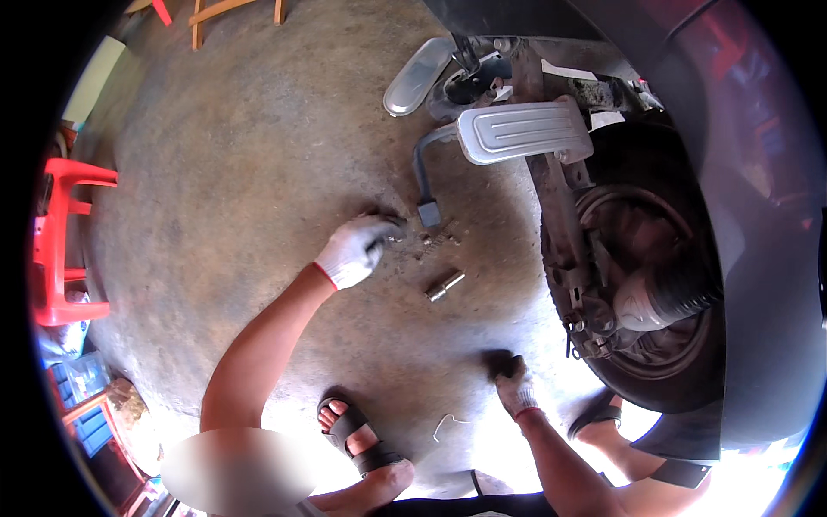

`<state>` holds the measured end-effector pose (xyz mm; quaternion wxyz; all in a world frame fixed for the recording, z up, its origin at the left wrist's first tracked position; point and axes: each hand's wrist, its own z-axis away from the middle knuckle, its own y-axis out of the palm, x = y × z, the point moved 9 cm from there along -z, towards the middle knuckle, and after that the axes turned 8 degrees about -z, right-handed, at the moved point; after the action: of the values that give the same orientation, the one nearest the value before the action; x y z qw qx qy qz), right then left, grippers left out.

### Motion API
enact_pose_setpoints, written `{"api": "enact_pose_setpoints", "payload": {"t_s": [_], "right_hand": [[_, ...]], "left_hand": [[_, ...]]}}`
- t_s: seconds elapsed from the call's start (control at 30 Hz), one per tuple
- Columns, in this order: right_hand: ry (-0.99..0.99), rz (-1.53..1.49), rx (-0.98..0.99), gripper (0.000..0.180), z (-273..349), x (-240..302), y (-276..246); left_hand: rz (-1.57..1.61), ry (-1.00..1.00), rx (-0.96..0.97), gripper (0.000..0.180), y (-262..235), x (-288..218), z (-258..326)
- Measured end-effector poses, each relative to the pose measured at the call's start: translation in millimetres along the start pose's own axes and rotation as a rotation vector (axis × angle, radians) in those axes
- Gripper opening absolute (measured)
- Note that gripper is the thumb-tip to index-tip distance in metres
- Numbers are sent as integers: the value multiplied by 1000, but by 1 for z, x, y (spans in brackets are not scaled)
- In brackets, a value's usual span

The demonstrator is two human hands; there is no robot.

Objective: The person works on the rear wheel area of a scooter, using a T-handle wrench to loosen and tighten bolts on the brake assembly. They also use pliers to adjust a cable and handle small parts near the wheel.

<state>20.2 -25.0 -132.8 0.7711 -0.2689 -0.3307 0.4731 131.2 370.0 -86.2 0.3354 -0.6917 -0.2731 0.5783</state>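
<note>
With twelve at the top of the view, the left hand [352, 251], in a pale knit glove with a red-edged cuff, was low over the concrete floor [233, 172], just toward nine o'clock from the centre. Its fingers were curled and darkened; whether they pinched anything could not be told. Small metal pieces [427, 240] lay scattered on the floor near its fingertips, off toward three o'clock from it. A shiny metal cylinder [444, 285], narrower at one end, lay on the floor at four o'clock from that hand, apart from it.

The right hand [517, 389], gloved too, was at five o'clock, its fingers bent toward a dark patch; the picture did not show whether they were closed on something. A bent pale wire [448, 424] lay near six o'clock, between that hand and a sandalled left foot [355, 431].

At one o'clock sat a ribbed silver pedal [521, 132], with a curved dark arm [420, 164] at its side that ended in a square block [429, 214] near the small pieces. A rounded silver plate [419, 77] lay at twelve. A dark wheel [637, 224] filled three o'clock, a black ribbed boot [689, 291] in front of it and a grey body panel [767, 215] beyond. A red plastic chair [59, 241] stood at nine.
</note>
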Motion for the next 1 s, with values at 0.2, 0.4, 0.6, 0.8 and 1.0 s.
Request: {"api": "enact_pose_setpoints", "payload": {"t_s": [0.2, 0.4, 0.6, 0.8, 1.0], "right_hand": [[-52, -11, -14, 42, -5, -5, 8], [-42, -5, -43, 42, 0, -4, -3], [-11, 16, -21, 43, 1, 2, -2], [-67, 65, -43, 48, 0, 1, 1], [-59, 113, -42, 55, 3, 3, -1]], "left_hand": [[206, -377, -294, 33, -35, 96, 23], [29, -391, -67, 25, -27, 75, 10], [57, -370, 88, 25, -11, 81, 15], [-71, -360, 104, 36, -5, 69, 9], [-345, -347, 168, 52, -1, 35, 1]]}}
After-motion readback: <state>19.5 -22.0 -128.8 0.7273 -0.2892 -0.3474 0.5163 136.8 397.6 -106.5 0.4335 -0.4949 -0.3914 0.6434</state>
